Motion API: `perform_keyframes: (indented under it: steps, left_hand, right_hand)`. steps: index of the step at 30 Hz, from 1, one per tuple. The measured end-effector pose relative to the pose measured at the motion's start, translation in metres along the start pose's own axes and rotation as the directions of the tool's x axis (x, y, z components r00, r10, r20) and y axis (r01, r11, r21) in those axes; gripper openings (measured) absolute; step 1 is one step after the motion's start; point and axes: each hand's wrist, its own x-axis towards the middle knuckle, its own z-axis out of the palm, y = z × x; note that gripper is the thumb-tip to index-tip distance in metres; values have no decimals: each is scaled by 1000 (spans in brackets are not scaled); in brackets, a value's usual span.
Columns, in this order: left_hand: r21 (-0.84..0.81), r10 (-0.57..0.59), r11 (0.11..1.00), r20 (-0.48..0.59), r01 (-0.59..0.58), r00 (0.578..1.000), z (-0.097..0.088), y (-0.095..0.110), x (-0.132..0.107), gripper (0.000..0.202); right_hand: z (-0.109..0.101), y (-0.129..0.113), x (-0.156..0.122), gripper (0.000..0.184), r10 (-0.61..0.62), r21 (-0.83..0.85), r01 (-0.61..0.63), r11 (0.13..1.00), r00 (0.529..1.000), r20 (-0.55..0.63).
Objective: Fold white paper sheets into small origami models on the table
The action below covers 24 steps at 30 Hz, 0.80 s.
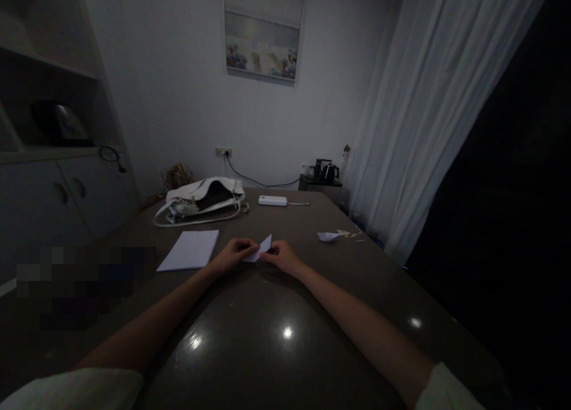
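Note:
Between my two hands is a small folded piece of white paper [264,247], with one pointed corner standing up. My left hand [232,255] pinches its left side between thumb and fingers. On the other side, my right hand [284,257] is closed on the paper's lower right edge. Both hands are just above the dark glossy table [250,350]. A stack of white paper sheets [191,250] lies to the left of my left hand. Off to the right sits another folded white paper piece [328,237], shaped somewhat like a boat.
A white handbag [203,196] stands at the table's back left. Behind my hands lies a white power bank [273,201] with a short cable. Small pale scraps [350,234] are scattered near the right edge. A black kettle [329,172] stands on a low cabinet beyond; white curtains [401,100] hang at right.

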Motion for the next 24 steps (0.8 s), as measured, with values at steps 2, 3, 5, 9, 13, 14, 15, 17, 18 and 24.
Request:
perform_keyframes:
  steps: [2,3,5,9,13,14,15,17,18,24]
  left_hand:
    - [6,5,1000,-14,-4,1000,0,1,-1,40]
    - [8,7,1000,-20,-7,1000,0,1,-1,40]
    - [12,12,1000,-24,-12,1000,0,1,-1,39]
    - [25,11,1000,-26,-10,1000,0,1,-1,36]
    - [46,5,999,-30,-4,1000,3,3,0,35]
    - [50,5,999,-28,-4,1000,3,3,0,35]
    - [53,6,999,-26,-5,1000,3,4,0,36]
    - [56,9,998,-24,-8,1000,4,5,-1,37]
    - [55,10,998,-27,-9,1000,3,5,-1,37]
    - [38,7,999,-71,-4,997,1,2,-1,40]
  right_hand:
    - [0,0,0,26,4,-2,-4,1000,1000,-6]
    - [1,0,0,27,6,0,-6,1000,1000,4]
    - [1,0,0,29,8,10,-8,1000,999,41]
    - [0,-1,-1,26,-1,2,1,1000,997,76]
    - [-1,1,0,19,-13,-65,18,998,998,69]
    - [0,1,0,17,-12,-72,17,997,998,61]
    - [0,2,0,16,-11,-73,15,997,998,54]
    - [1,2,0,15,-10,-72,13,997,999,40]
    - [2,2,0,15,-9,-71,12,997,999,33]
    - [2,-4,-1,19,-47,-79,54,995,995,84]
